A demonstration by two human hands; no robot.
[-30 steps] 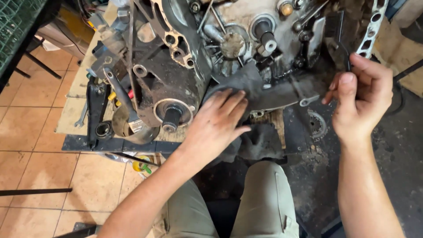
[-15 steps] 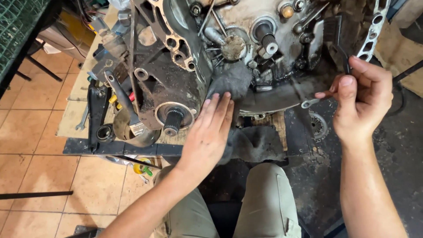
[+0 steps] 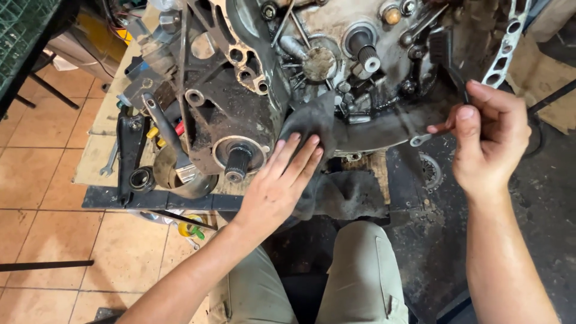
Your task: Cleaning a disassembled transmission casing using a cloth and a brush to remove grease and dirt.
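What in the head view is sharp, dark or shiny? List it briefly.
Head view: the left hand on the grey rag and the right hand are sharp and evenly lit; the splined shaft glints; the floor at right lies dim.

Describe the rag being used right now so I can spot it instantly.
Start at the big greasy engine casing filling the top of the view. At its lower edge, the left hand presses flat on a dark grey rag. Unlike the cloth lying below, this one is bunched against the metal.
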